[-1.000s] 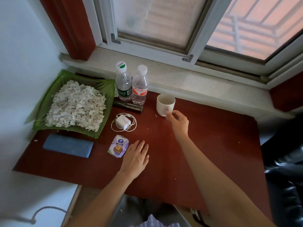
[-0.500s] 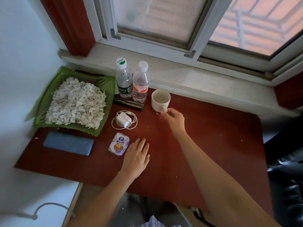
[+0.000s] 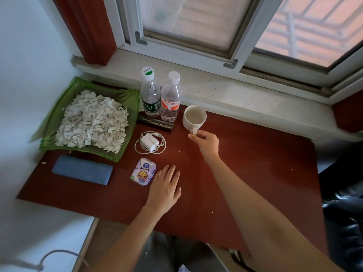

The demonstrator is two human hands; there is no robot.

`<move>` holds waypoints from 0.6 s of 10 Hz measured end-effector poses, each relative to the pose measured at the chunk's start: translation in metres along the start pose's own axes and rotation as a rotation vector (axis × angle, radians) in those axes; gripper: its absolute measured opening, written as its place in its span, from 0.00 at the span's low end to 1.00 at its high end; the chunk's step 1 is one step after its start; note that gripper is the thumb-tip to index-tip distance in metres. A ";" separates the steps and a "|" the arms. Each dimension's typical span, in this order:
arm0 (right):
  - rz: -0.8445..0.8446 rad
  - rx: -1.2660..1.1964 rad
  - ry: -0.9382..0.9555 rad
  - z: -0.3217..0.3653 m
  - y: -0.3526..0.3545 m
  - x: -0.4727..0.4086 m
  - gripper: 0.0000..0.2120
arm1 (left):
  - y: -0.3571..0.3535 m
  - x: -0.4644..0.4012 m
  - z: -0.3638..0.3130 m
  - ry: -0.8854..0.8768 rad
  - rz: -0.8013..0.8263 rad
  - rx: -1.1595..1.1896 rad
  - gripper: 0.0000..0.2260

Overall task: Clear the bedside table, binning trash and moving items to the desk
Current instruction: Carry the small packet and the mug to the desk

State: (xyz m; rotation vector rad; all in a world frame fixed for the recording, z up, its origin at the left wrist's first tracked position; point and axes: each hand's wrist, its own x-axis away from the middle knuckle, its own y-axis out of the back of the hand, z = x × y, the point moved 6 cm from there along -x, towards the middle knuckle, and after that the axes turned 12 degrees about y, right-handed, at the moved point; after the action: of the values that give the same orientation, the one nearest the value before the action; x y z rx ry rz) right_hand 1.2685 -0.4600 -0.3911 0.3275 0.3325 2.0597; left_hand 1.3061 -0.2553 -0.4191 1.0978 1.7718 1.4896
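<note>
A white mug [image 3: 194, 117] stands empty on the red-brown table [image 3: 255, 163] near the window sill. My right hand [image 3: 206, 141] pinches its handle from the near side. My left hand [image 3: 165, 188] lies flat and open on the table, just right of a small tissue pack [image 3: 143, 173]. Two plastic water bottles [image 3: 150, 93] [image 3: 170, 98] stand upright at the back, left of the mug. A white charger with its coiled cable [image 3: 149, 142] lies in front of them. A green tray [image 3: 129, 99] heaped with torn paper scraps fills the left corner.
A blue flat case [image 3: 82, 172] lies near the front left edge. A dark narrow bar [image 3: 155, 122] rests in front of the bottles. The window sill [image 3: 235, 95] runs along the back. A black chair [image 3: 345, 213] stands at the right. White wall closes the left side.
My right hand has closed its fingers onto the mug's handle. The view has shifted slightly; my left hand stays flat on the table.
</note>
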 end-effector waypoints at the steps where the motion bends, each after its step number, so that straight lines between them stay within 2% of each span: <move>1: 0.012 -0.002 0.003 0.000 -0.001 -0.001 0.12 | -0.001 0.001 0.000 0.001 -0.012 0.004 0.24; 6: 0.000 0.170 0.049 0.008 0.008 0.009 0.17 | -0.002 0.001 0.001 -0.022 -0.022 -0.003 0.25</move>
State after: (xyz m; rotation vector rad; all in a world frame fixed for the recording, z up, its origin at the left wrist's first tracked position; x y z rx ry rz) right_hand 1.2602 -0.4551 -0.3802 0.3801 0.5392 2.0461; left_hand 1.3061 -0.2537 -0.4210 1.0863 1.7605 1.4613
